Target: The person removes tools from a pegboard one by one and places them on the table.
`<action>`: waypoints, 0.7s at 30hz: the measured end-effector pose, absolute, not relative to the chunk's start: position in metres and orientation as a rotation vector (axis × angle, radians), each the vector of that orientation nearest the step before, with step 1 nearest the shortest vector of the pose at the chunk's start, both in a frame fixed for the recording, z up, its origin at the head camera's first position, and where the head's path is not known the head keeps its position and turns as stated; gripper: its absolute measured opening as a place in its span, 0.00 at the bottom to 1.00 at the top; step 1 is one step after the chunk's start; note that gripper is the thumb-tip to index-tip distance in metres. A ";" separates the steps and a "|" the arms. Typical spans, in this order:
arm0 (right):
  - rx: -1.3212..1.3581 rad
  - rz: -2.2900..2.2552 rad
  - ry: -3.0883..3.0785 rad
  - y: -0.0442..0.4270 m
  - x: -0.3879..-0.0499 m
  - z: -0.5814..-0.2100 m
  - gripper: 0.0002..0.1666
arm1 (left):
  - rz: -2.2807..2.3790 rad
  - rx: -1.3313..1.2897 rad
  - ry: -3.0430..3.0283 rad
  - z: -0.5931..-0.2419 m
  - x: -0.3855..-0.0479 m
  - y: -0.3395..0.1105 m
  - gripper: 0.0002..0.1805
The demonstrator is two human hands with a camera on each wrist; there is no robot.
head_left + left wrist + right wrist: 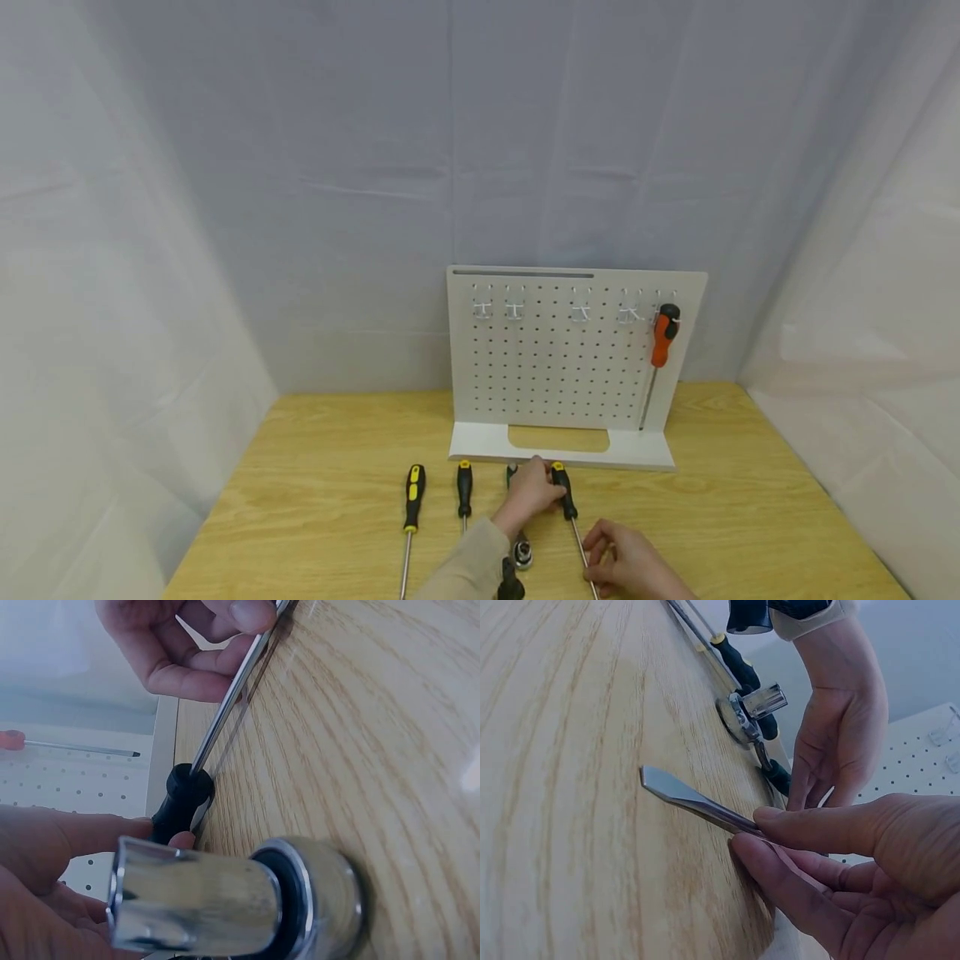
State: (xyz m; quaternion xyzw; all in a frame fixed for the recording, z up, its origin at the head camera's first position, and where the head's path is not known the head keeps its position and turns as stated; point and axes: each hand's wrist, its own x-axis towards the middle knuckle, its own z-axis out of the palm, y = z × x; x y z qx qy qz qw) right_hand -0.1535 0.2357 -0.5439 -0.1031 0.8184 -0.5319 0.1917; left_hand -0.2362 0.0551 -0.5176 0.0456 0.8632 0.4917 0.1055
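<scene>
A flat-blade screwdriver with a black handle and yellow end lies at the wooden table's front middle. My left hand pinches its handle between thumb and fingers. Its bright shaft runs toward my right hand, which pinches it between thumb and fingertips. The broad flat tip sticks out beyond those fingers, close to the tabletop. Under my left forearm lies a ratchet wrench with a chrome socket; the forearm partly hides it.
A white pegboard stands behind, with several clear hooks along its top. An orange-handled screwdriver hangs at its right. Left of my hands lie a yellow-and-black screwdriver and a black-handled screwdriver. White cloth surrounds the table.
</scene>
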 end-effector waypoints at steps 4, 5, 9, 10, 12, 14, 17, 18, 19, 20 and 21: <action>-0.285 -1.475 2.306 0.235 -0.154 -0.543 0.15 | 1.474 0.142 2.522 -0.517 -0.236 0.054 0.21; -0.287 -1.473 2.307 0.235 -0.153 -0.543 0.15 | 1.474 0.148 2.522 -0.517 -0.236 0.054 0.20; -0.284 -1.487 2.294 0.235 -0.153 -0.541 0.15 | 1.474 0.165 2.525 -0.515 -0.237 0.053 0.20; -0.281 -1.492 2.288 0.235 -0.153 -0.541 0.15 | 1.472 0.167 2.527 -0.515 -0.237 0.052 0.19; -0.263 -1.504 2.269 0.236 -0.153 -0.540 0.14 | 1.470 0.171 2.528 -0.514 -0.236 0.051 0.19; -0.247 -1.512 2.256 0.236 -0.153 -0.540 0.12 | 1.465 0.186 2.536 -0.512 -0.236 0.050 0.19; -0.214 -1.513 2.243 0.236 -0.154 -0.541 0.09 | 1.461 0.199 2.537 -0.511 -0.236 0.047 0.19; -0.205 -1.510 2.242 0.236 -0.155 -0.541 0.09 | 1.460 0.206 2.538 -0.510 -0.236 0.047 0.19; -0.196 -1.506 2.243 0.237 -0.155 -0.541 0.08 | 1.458 0.208 2.539 -0.510 -0.236 0.046 0.19; -0.187 -1.504 2.242 0.237 -0.155 -0.542 0.08 | 1.459 0.206 2.537 -0.510 -0.236 0.046 0.18; -0.178 -1.503 2.240 0.237 -0.155 -0.542 0.08 | 1.460 0.211 2.539 -0.509 -0.236 0.045 0.18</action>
